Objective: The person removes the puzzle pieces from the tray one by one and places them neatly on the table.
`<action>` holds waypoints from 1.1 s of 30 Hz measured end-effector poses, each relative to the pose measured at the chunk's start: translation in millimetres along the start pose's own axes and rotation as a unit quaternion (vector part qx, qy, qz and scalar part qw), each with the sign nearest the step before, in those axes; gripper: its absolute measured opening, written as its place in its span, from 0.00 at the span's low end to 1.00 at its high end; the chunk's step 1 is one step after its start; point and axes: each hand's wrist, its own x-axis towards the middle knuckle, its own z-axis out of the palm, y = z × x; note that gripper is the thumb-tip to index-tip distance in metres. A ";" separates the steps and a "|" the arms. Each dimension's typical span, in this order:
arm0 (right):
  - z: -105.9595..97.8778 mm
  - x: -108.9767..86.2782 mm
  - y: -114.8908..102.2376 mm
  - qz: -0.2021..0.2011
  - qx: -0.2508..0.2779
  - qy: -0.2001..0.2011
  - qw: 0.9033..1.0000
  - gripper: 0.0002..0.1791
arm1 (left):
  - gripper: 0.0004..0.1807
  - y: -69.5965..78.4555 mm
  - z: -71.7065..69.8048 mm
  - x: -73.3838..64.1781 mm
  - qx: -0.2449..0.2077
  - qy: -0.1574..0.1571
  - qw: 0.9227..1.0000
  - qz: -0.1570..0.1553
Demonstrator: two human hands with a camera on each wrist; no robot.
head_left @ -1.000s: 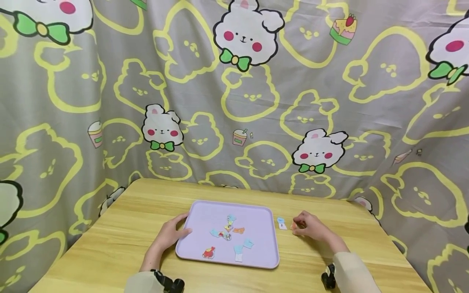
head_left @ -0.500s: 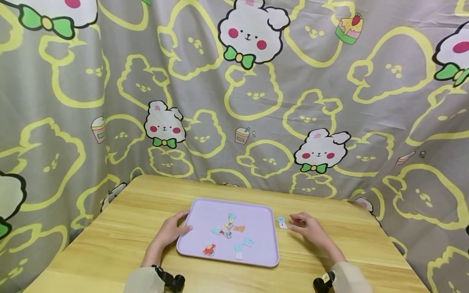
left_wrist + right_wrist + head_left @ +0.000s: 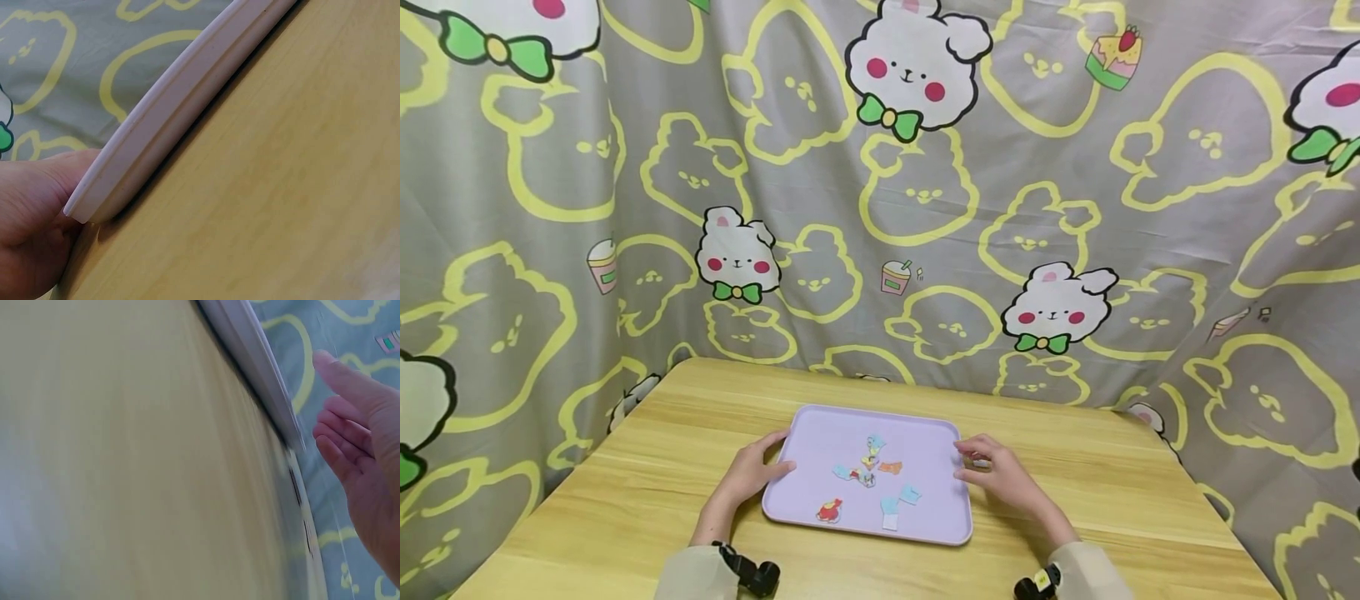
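Observation:
A lilac tray (image 3: 820, 429) lies on the table and bears several small cut-out picture pieces. Among them are a red piece (image 3: 829, 511), an orange piece (image 3: 891, 467) and a blue-and-white piece (image 3: 890, 514). My left hand (image 3: 751, 468) grips the tray's left side, thumb over the rim; the left wrist view shows that hand (image 3: 34, 219) at the tray's outer wall (image 3: 156, 112). At the opposite side, my right hand (image 3: 1000, 473) is spread with fingertips right at the rim. Nothing shows between the fingers of the right hand (image 3: 362, 425) in the right wrist view.
The wooden table (image 3: 700, 417) extends around the tray on all sides. A grey curtain (image 3: 820, 192) with yellow and white cartoon animals encloses the back and sides. Small camera units (image 3: 752, 575) sit on both wrists.
My right hand left the orange piece on the table, opened, and moved left to the tray's right rim, covering the blue-and-white piece beside the tray. My left hand stays on the tray.

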 end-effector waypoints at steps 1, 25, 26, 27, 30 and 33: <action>2.2 0.9 -2.0 0.000 -0.007 -0.003 1.000 0.27 | 0.33 0.0 0.0 -0.1 -0.001 0.000 1.000 -0.001; 32.4 26.1 -38.7 -0.127 -0.081 -0.160 0.975 0.24 | 0.32 -0.4 -0.6 0.6 -0.003 0.009 1.000 -0.001; 32.8 26.9 -39.5 -0.129 -0.085 -0.166 0.974 0.24 | 0.32 -0.7 -0.5 0.9 -0.004 0.010 1.000 -0.001; 33.1 27.8 -40.4 -0.130 -0.088 -0.171 0.973 0.23 | 0.32 -0.9 -0.4 1.1 -0.004 0.010 1.000 -0.001; 33.6 29.8 -42.9 -0.134 -0.095 -0.184 0.969 0.21 | 0.32 -1.5 -0.5 1.6 -0.004 0.012 1.000 -0.001; 34.2 31.5 -45.4 -0.143 -0.108 -0.192 0.965 0.19 | 0.32 -1.5 -1.3 1.7 -0.003 0.013 1.000 -0.001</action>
